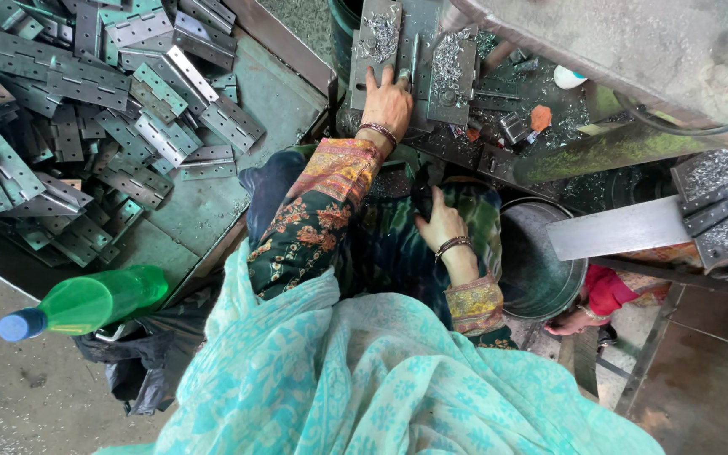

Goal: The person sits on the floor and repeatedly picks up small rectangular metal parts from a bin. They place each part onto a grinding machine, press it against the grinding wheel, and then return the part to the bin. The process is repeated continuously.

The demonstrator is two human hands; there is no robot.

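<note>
Turquoise shawl (364, 379) fills the foreground, right hand (441, 223) is rested empty on the lap, and left hand (388, 103) is laid flat, fingers spread, on the hinge plate (419, 59) at the swarf-strewn counter (541, 93); plate best kept pressed flat, fingertips away from shavings.

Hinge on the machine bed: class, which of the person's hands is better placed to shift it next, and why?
Probably the left hand: it already lies flat on the hinge on the machine bed. The right hand rests on the lap, away from it.
</note>
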